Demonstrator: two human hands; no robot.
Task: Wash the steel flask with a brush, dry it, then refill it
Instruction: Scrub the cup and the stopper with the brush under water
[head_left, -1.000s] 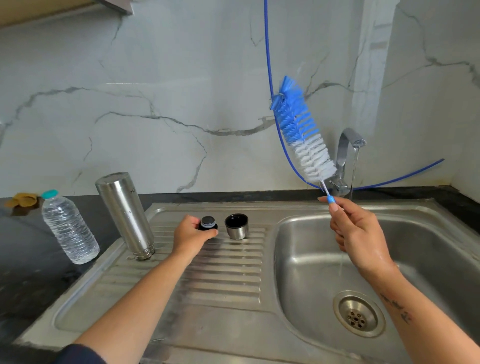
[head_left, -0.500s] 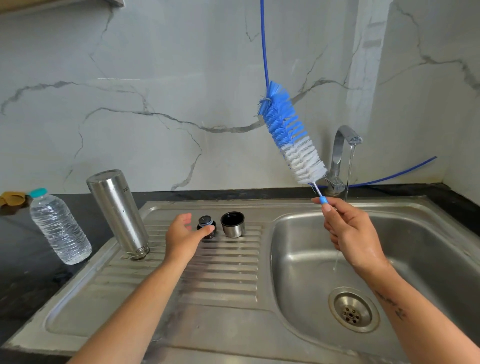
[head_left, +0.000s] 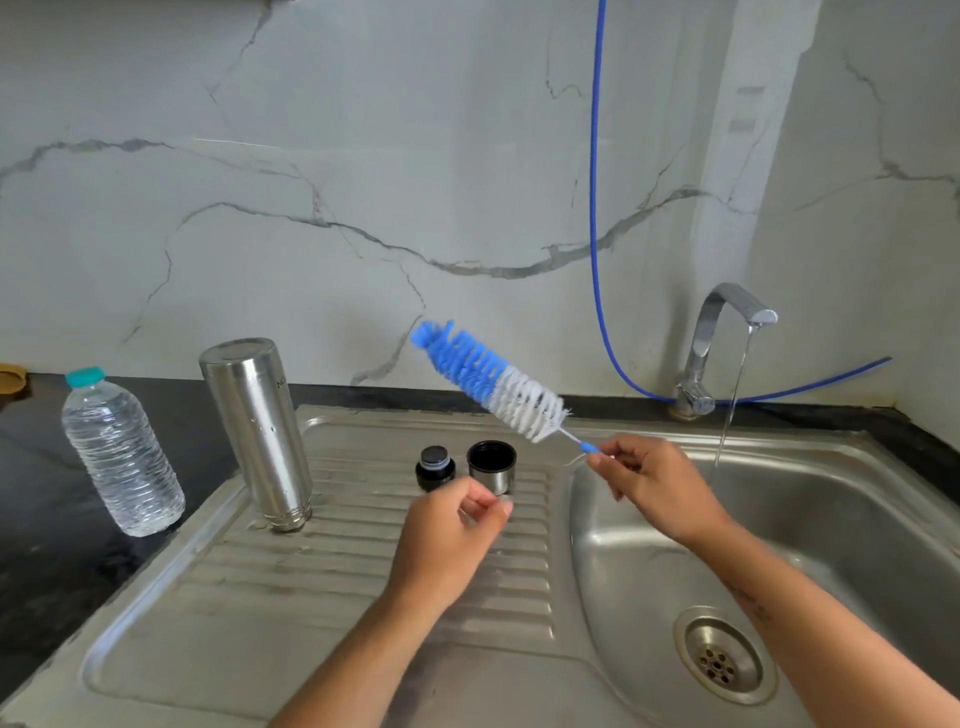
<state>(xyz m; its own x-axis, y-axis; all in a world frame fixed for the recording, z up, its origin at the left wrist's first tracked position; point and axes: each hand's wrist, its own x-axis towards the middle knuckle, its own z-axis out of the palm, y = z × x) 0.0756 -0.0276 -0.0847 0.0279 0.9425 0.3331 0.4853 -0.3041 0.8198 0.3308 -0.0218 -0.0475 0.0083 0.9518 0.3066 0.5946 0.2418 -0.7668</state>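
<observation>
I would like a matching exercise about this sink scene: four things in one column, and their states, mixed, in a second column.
Things:
1. steel flask
2. bottle brush
3. tap
4. plastic bottle

States:
A. water running from it
B. held in the right hand
C. standing upside down on the drainboard
D. capped, on the dark counter

Pairs: 1-C, 2-B, 3-A, 4-D

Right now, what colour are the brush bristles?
Two-tone: the brush is blue on the tip half, white nearer the handle held by the right hand. Head view.
</observation>
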